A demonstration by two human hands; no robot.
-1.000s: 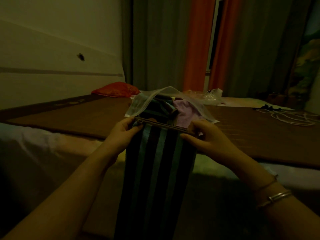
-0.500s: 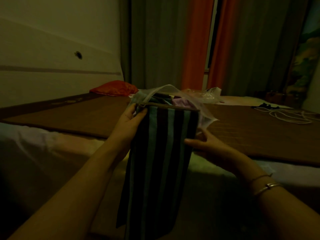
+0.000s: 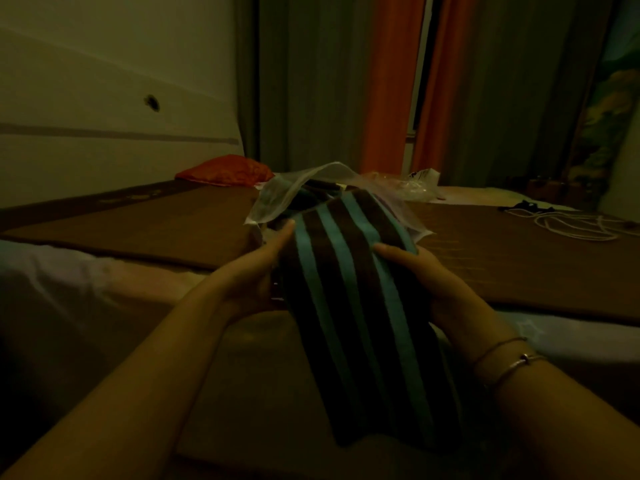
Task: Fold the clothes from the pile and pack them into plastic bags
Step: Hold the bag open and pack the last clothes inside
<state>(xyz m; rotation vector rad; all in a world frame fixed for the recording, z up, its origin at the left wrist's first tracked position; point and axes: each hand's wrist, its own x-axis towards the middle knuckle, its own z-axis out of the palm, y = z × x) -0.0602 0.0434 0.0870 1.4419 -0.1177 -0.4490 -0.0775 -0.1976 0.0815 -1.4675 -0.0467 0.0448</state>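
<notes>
Striped cloth: long axis near-to-far, far end at plastic bag mouth.
Left hand: fingers curled on left edge.
Right hand: fingers curled on right edge.

striped cloth tilted toward bag mouth

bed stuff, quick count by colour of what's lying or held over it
brown and teal: 1, striped cloth
clear: 1, plastic bag
red: 1, cushion
white: 1, cord
total: 4
</notes>
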